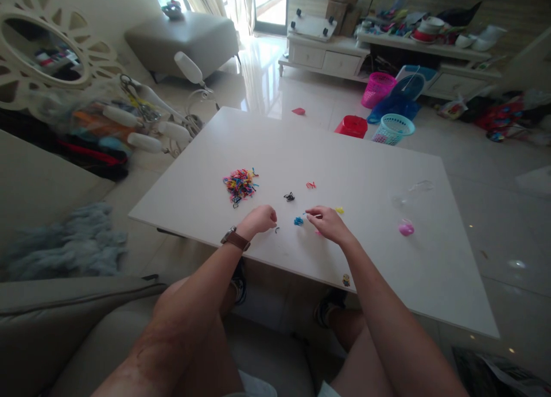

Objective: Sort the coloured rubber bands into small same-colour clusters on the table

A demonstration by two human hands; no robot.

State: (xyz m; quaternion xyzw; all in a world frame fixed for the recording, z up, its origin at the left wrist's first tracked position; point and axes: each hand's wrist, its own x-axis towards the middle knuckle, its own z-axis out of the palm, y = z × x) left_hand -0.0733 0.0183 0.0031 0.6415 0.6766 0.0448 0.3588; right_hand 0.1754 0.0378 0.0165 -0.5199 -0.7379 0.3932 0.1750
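My left hand (260, 218), with a brown-strapped watch (235, 238) on its wrist, is closed with fingertips curled down. What it holds, if anything, I cannot make out. A short dark band (277, 230) lies just below its fingertips. My right hand (328, 222) pinches a small blue band, above and right of a pile of blue bands (298, 221). Beyond lie black bands (289, 197) and red bands (310, 185). Yellow bands (340, 210) and a pink one (318, 232) are beside my right hand. A large mixed heap of coloured bands (241, 185) lies at left.
On the white table (387, 185) are a pink object (406, 228), a clear plastic piece (415, 191) and a small yellow-and-blue figure (346, 280) near the front edge. Behind the table stand a red stool or bucket (353, 125) and a light-blue basket (394, 128).
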